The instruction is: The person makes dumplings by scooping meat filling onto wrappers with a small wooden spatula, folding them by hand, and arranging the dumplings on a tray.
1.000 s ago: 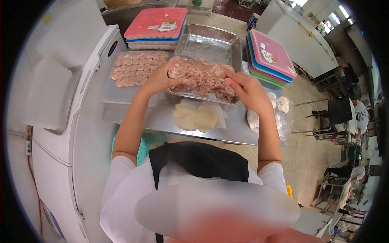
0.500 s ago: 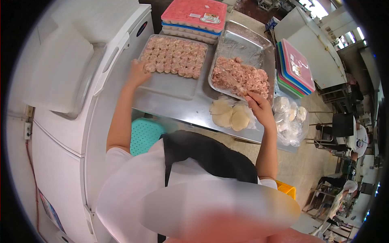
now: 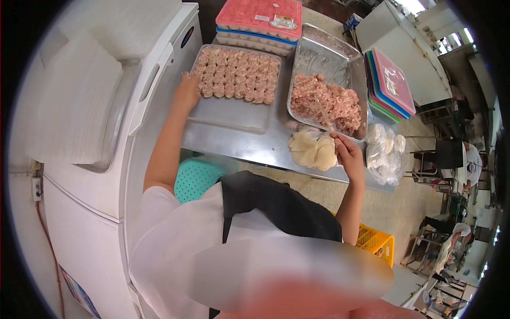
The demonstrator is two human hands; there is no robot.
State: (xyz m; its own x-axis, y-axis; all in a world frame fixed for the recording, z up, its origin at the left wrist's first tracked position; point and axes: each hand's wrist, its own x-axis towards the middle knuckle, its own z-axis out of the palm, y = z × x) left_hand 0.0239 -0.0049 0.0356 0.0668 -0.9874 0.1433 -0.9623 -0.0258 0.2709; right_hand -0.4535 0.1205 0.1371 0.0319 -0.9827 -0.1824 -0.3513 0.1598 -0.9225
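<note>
My left hand (image 3: 187, 91) is at the left edge of a clear plastic tray (image 3: 228, 117), its fingers curled at the near end of the rows of open-topped meat dumplings (image 3: 236, 74). It seems closed on the end dumpling, though the fingertips are partly hidden. My right hand (image 3: 349, 155) grips the handle of a slim spatula (image 3: 325, 114), whose blade extends over minced meat (image 3: 332, 103) in a deep metal pan (image 3: 324, 45). Just left of this hand, round dough wrappers (image 3: 312, 151) lie overlapped at the table's front edge.
Stacked dumpling trays with a pink lid (image 3: 260, 18) stand behind. Coloured lids (image 3: 390, 85) are piled right of the pan, near bagged wrappers (image 3: 385, 151). A white freezer (image 3: 154, 80) borders the left; a turquoise stool (image 3: 199, 178) sits below the table. Other people are farther right.
My right hand has moved down and slightly right, drawing the spatula back toward the wrappers. My left hand stays by the tray's left edge, its fingers now pointing more upward. The whole view has shifted slightly.
</note>
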